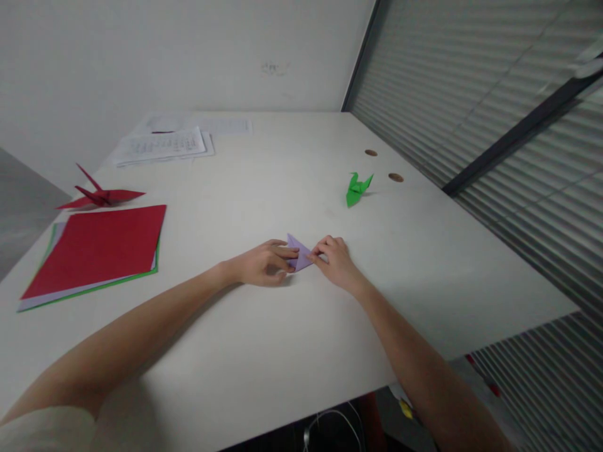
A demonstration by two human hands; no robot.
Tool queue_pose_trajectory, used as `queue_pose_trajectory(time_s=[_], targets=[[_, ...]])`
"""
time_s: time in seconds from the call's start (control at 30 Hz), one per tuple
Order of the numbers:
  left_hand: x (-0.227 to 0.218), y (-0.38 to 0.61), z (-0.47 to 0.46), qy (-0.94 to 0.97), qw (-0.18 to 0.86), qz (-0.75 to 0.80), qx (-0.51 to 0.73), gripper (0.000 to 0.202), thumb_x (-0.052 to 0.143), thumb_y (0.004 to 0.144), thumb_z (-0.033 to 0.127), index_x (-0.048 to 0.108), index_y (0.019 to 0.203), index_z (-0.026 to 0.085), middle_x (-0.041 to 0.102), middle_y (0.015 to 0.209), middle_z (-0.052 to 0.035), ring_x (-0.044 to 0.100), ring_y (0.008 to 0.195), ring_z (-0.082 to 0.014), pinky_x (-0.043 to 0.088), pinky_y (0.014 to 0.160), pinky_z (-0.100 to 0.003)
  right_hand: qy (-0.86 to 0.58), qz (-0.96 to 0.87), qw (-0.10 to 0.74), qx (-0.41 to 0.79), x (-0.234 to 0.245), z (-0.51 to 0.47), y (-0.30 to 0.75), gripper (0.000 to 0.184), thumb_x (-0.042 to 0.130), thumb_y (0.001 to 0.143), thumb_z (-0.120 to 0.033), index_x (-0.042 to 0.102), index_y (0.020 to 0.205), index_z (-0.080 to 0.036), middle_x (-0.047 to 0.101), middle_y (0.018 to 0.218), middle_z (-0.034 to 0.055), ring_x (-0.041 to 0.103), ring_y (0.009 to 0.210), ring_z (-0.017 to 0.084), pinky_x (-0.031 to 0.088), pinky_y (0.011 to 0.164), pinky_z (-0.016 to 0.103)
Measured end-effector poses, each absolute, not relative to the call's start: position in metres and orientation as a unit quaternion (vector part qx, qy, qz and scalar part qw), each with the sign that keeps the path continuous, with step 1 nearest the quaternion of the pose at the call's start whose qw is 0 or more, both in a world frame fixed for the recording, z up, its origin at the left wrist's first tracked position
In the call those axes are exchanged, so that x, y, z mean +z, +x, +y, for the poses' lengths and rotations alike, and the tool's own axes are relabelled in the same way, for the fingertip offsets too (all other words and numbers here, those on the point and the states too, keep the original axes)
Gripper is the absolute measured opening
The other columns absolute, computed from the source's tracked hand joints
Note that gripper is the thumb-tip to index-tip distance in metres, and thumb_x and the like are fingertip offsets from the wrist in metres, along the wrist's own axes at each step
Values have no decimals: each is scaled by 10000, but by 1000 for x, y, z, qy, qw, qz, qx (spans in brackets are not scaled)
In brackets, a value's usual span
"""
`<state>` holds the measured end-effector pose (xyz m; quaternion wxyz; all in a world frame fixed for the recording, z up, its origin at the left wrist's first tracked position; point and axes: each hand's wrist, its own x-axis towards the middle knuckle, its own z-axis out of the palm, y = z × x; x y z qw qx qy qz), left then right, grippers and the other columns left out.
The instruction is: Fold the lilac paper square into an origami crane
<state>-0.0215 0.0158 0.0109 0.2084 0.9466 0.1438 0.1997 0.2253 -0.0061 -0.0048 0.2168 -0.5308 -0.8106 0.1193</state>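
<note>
A small piece of folded purple paper (301, 254) lies on the white table between my two hands. My left hand (266, 262) rests on its left side, fingers stretched out and pressing it down. At the paper's right corner, my right hand (334, 260) pinches it between thumb and fingertips. The fingers cover parts of the left and right edges, so the full outline is hidden. Beyond my right hand stands a green paper crane (358, 188).
On the left, a red paper crane (101, 198) sits behind a stack of red, purple and green paper sheets (101, 248). Printed papers (162, 145) lie at the back left. Two round holes pierce the table (264, 188) near the blinds (475, 113) at right.
</note>
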Motion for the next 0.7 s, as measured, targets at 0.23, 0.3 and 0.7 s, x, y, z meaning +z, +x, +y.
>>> queue_pose_trajectory(time_s=[0.23, 0.3, 0.7], targets=[[10, -21, 15, 940, 214, 151, 217, 178, 577, 835, 174, 710, 949, 201, 624, 1310, -120, 587, 1229, -229, 387, 1088, -459, -421, -859, 204, 208, 13, -7, 238, 170, 706, 829, -319, 714, 987, -260, 630, 1016, 49, 498, 1001, 232, 404, 928, 396], [10, -19, 14, 940, 201, 162, 224, 169, 608, 841, 228, 698, 980, 191, 647, 1278, -122, 596, 1217, -231, 400, 1075, -445, -392, -870, 212, 209, 15, -7, 236, 170, 690, 842, -269, 736, 1005, -278, 652, 1008, 48, 512, 1003, 225, 409, 921, 389], [6, -9, 2, 938, 104, 230, 238, 159, 496, 954, 241, 643, 939, 180, 715, 1159, -82, 653, 1125, -197, 418, 1052, -429, -412, -870, 223, 154, 5, -4, 229, 172, 638, 889, -367, 743, 835, -242, 685, 854, 35, 565, 873, 199, 373, 800, 356]])
